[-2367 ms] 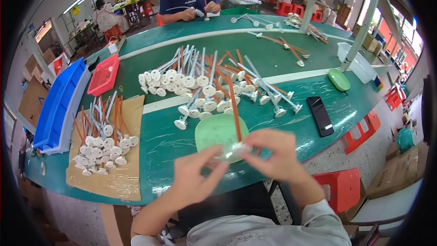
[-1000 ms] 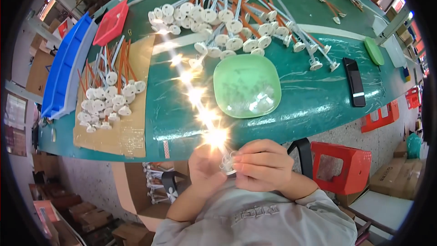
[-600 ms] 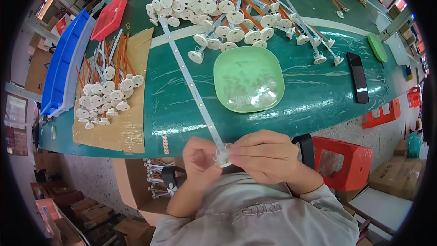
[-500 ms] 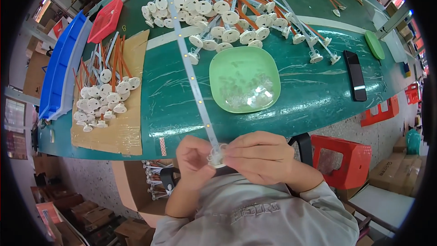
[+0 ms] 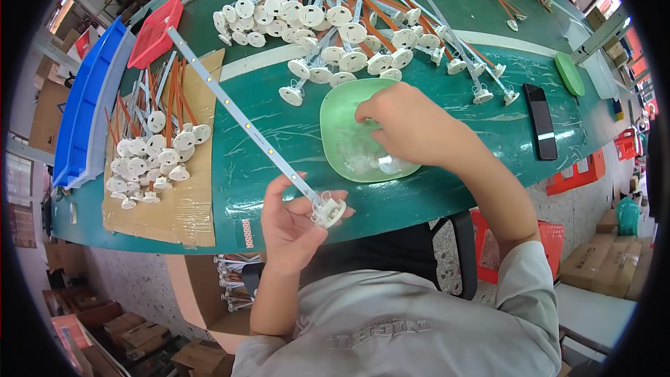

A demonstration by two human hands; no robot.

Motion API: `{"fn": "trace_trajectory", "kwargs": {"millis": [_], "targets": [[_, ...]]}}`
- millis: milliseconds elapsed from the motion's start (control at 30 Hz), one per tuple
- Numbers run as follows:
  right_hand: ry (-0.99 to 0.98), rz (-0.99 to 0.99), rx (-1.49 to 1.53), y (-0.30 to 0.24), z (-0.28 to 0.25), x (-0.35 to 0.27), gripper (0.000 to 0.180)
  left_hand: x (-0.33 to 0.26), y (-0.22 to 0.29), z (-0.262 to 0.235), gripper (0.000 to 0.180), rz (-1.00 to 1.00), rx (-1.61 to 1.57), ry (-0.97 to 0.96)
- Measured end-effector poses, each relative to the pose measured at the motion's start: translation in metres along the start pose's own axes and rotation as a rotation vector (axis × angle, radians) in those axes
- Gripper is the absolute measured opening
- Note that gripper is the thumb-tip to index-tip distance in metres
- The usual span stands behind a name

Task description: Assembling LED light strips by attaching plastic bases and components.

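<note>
My left hand (image 5: 294, 227) grips an LED strip (image 5: 248, 126) by the white round base at its lower end. The strip is a narrow pale bar with small yellow LEDs, tilted up to the left, and thin wires loop at the base. My right hand (image 5: 408, 126) reaches into a light green square bowl (image 5: 335, 108) holding small clear pieces. Its fingers are curled down over the bowl; whatever is between the fingertips is hidden.
Many similar strips with white bases (image 5: 352, 33) lie heaped at the back. Another bunch rests on cardboard (image 5: 192, 202) at left, beside a blue tray (image 5: 87, 108) and red basket (image 5: 155, 33). A phone (image 5: 541, 122) and a green dish (image 5: 569, 74) are at right.
My right hand has let go of the strip's base and moved up and right into the green bowl. In my left hand, the strip has tilted further left.
</note>
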State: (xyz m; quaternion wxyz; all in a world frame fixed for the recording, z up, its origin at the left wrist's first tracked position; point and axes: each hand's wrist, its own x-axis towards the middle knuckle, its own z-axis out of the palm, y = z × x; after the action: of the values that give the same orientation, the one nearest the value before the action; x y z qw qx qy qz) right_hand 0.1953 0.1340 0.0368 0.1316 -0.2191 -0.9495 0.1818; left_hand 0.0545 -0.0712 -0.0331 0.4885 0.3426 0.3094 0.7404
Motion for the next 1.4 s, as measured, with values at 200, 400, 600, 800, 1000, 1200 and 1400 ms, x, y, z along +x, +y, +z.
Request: {"fn": "trace_trajectory", "kwargs": {"millis": [200,400,600,800,1000,1200,1400], "targets": [[-0.264,0.032,-0.006,0.007,-0.005,0.018,0.027,-0.002,0.002,-0.002,0.078,-0.008,-0.018,-0.035],[-0.27,-0.01,0.067,0.011,-0.004,0.023,0.019,0.002,0.001,0.003,0.073,-0.011,0.0,-0.045],[-0.251,-0.043,0.043,0.006,-0.002,0.016,0.015,0.002,0.001,0.0,0.072,-0.012,0.041,-0.061],[-0.293,0.03,0.045,0.009,-0.005,0.009,0.013,0.002,0.002,0.002,0.067,-0.028,0.051,-0.054],[-0.236,-0.115,0.06,0.009,-0.011,0.011,0.016,-0.002,0.0,-0.005,0.037,-0.039,0.077,-0.143],[-0.228,0.02,-0.09,0.005,-0.006,0.015,0.018,-0.004,-0.002,-0.005,0.025,-0.033,0.105,-0.168],[-0.277,0.118,-0.035,0.006,0.002,0.022,0.014,-0.005,-0.001,-0.003,0.031,-0.043,0.052,-0.159]]}}
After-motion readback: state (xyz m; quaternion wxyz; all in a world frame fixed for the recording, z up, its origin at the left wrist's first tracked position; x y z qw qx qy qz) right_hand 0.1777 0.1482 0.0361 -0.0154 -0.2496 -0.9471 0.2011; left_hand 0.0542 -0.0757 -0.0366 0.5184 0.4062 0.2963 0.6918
